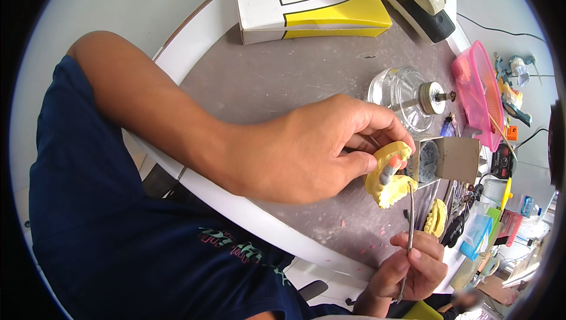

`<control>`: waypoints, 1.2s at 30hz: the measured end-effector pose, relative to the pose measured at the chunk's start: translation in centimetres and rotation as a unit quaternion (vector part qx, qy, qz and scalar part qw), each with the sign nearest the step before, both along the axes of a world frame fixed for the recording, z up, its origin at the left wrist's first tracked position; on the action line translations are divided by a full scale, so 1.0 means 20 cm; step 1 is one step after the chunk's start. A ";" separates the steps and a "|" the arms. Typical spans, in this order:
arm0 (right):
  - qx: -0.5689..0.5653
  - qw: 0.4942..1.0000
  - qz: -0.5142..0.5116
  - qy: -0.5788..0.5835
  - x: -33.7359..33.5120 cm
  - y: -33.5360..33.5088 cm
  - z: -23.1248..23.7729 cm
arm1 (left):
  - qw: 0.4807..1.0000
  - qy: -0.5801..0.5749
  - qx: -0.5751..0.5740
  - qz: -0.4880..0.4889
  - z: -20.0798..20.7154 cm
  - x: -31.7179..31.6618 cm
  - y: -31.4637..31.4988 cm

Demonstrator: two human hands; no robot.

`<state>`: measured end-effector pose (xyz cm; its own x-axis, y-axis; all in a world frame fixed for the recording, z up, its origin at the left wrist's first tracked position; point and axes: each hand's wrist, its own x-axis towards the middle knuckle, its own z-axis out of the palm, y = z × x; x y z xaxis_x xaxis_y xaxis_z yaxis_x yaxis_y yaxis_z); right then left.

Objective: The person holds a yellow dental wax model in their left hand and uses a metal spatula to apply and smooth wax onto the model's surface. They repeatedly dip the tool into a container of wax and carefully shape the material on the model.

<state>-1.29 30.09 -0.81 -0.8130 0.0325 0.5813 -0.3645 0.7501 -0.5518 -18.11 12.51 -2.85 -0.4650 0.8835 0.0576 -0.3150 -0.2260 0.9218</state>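
Observation:
My left hand (300, 149) pinches a yellow dental cast (380, 193) between thumb and fingers, over the grey-brown tabletop. Pink wax and a grey patch (388, 172) show on the cast. My right hand (417, 264) is closed around a thin metal dental carving tool (408, 226), and the tool's upper end meets the edge of the cast. Whether it presses in there I cannot tell. A second yellow cast (435, 218) lies on the table beyond the tool. Just past my left fingertips stands an open small carton (429, 162) with grey material inside.
A glass spirit lamp (404, 97) with a metal cap is near my left fingers. A white and yellow box (312, 10) lies at the back. Along the right are a pink basket (480, 93) and a light blue container (476, 236). Pink wax crumbs (370, 243) dot the tabletop.

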 end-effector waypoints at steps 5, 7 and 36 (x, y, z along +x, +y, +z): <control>-0.001 0.998 0.060 -0.011 -0.02 0.03 0.00 | 1.000 -0.008 0.003 -0.002 0.01 0.00 0.00; -0.001 0.998 0.059 -0.021 -0.03 0.02 0.01 | 1.000 -0.010 0.006 -0.004 -0.01 0.00 0.00; 0.015 0.998 0.053 -0.025 -0.05 -0.01 -0.01 | 0.997 0.007 0.034 0.063 -0.03 0.03 0.03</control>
<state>-2.24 29.94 -0.93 -0.8391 -0.0718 0.5391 -0.4146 0.7261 -0.5485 -17.55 13.05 -3.52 -0.5705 0.8120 0.1235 -0.2675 -0.3259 0.9068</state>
